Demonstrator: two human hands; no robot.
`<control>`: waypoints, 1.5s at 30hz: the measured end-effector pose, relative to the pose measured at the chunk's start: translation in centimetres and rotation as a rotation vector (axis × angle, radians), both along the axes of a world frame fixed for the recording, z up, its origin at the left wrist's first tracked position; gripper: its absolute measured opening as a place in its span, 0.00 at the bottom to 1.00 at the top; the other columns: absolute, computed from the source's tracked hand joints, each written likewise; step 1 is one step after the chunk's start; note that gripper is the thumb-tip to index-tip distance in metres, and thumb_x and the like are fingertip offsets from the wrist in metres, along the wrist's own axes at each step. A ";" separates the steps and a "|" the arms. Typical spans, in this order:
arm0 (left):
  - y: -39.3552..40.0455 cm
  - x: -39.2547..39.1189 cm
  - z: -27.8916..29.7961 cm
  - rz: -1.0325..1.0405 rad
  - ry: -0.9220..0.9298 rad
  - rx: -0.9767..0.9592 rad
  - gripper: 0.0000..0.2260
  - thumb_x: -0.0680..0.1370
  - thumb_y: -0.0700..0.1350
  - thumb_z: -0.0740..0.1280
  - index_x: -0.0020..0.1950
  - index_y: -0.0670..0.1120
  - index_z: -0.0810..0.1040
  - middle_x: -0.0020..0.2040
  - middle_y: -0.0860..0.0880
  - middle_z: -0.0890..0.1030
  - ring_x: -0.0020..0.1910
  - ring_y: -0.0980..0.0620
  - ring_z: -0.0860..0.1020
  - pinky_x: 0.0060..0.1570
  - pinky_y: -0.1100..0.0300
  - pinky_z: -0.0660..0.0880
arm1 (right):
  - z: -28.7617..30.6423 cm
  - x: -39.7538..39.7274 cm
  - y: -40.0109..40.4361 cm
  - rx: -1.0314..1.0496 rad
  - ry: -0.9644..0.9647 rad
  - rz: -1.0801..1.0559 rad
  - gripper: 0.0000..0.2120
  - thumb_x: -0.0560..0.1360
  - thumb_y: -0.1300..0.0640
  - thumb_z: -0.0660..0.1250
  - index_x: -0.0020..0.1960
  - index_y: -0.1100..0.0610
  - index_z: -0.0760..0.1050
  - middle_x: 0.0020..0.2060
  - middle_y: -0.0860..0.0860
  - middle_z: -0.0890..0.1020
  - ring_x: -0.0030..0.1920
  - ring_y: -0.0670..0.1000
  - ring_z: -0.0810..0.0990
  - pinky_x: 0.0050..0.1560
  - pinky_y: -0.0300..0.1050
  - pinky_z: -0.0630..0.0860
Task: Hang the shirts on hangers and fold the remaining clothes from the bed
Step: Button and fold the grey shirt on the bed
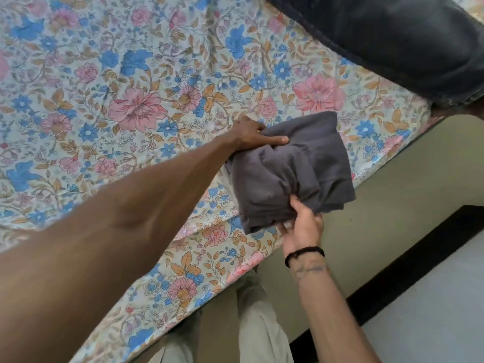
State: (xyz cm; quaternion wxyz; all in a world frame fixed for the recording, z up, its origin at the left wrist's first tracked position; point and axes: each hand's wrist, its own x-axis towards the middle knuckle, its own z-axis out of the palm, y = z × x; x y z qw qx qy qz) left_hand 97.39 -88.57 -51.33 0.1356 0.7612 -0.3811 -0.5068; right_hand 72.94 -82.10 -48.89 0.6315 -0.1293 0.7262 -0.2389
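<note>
A folded dark grey garment (309, 169) lies at the near edge of the bed with the floral sheet (125, 100), partly lifted over the edge. My left hand (255, 136) grips its far left corner, thumb laid across the top. My right hand (303, 226) holds the near edge from below, thumb pinching the cloth. A black band circles my right wrist.
Dark blue jeans (392, 43) lie on the bed at the far right. Beside the bed runs an olive floor strip (392, 192), then a black border (408, 260) and pale grey floor. My trouser legs (235, 331) stand against the bed edge.
</note>
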 end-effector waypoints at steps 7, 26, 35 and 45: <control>1.0 1.2 3.5 -0.216 0.224 0.207 0.39 0.62 0.80 0.70 0.59 0.52 0.81 0.53 0.53 0.85 0.52 0.50 0.83 0.59 0.49 0.78 | 2.1 0.8 -0.1 0.004 -0.247 0.104 0.40 0.63 0.27 0.77 0.70 0.43 0.77 0.64 0.50 0.84 0.63 0.58 0.83 0.62 0.67 0.79; 19.6 -7.6 3.3 1.005 -0.096 0.086 0.37 0.72 0.72 0.68 0.60 0.40 0.75 0.60 0.45 0.71 0.61 0.46 0.71 0.65 0.52 0.72 | 2.4 7.9 -7.5 -0.421 0.477 1.383 0.35 0.55 0.21 0.77 0.44 0.50 0.84 0.48 0.55 0.86 0.52 0.55 0.85 0.57 0.59 0.82; 15.2 4.4 12.2 0.232 -0.184 -0.245 0.24 0.79 0.68 0.63 0.36 0.51 0.63 0.32 0.55 0.69 0.32 0.54 0.68 0.34 0.58 0.64 | 10.1 5.2 -1.9 -0.248 -0.262 0.571 0.16 0.79 0.58 0.72 0.67 0.56 0.79 0.62 0.55 0.84 0.65 0.56 0.82 0.63 0.53 0.80; 7.3 7.0 12.0 -0.293 -0.112 -0.210 0.25 0.68 0.75 0.71 0.37 0.52 0.76 0.34 0.59 0.78 0.31 0.62 0.74 0.33 0.64 0.68 | 10.1 4.9 8.3 0.018 -0.278 0.166 0.12 0.79 0.60 0.68 0.62 0.54 0.80 0.54 0.50 0.84 0.60 0.52 0.82 0.60 0.55 0.75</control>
